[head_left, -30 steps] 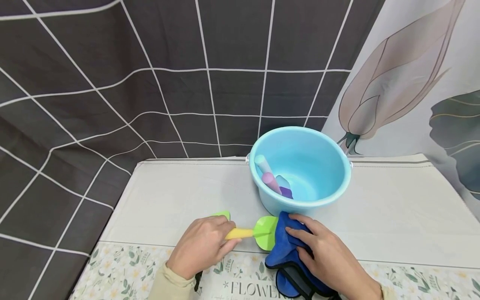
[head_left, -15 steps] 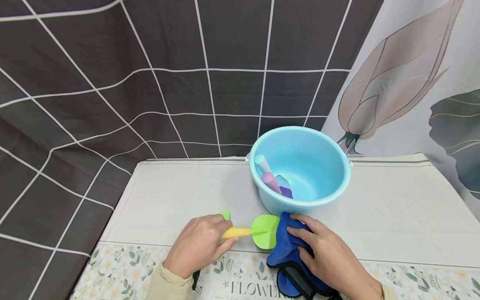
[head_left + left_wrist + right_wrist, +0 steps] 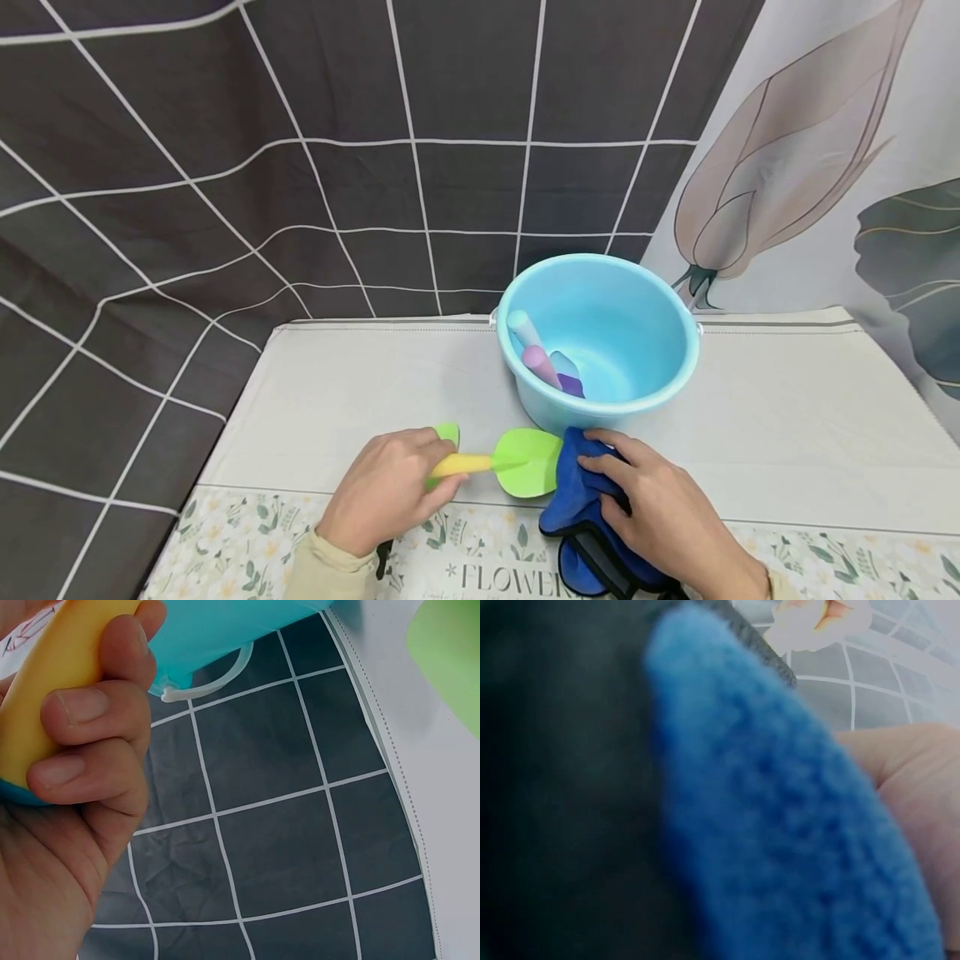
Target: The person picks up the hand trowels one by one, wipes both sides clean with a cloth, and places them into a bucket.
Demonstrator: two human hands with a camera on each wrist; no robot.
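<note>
My left hand (image 3: 386, 492) grips a toy shovel by its yellow handle (image 3: 462, 464), the fingers curled round it in the left wrist view. The shovel's light green blade (image 3: 525, 463) points right, its tip against a blue cloth (image 3: 573, 492) with black edging. My right hand (image 3: 660, 508) holds that cloth, fingers bent over its right side; some fingertips are hidden in the folds. Up close, the blue fabric (image 3: 765, 810) fills much of the right wrist view, blurred. Behind my left hand lies another green piece (image 3: 448, 432), mostly hidden in the head view.
A light blue bucket (image 3: 637, 392) stands just beyond my hands. Inside lean a pale blue handle (image 3: 523, 327) and a pink-purple one (image 3: 540, 363). The white table cover (image 3: 360, 383) has a floral front strip; a dark gridded curtain (image 3: 337, 167) hangs behind.
My left hand has shifted slightly left with the shovel, and more of the green blade shows out from the cloth. The right hand and cloth have barely moved. The bucket stays put.
</note>
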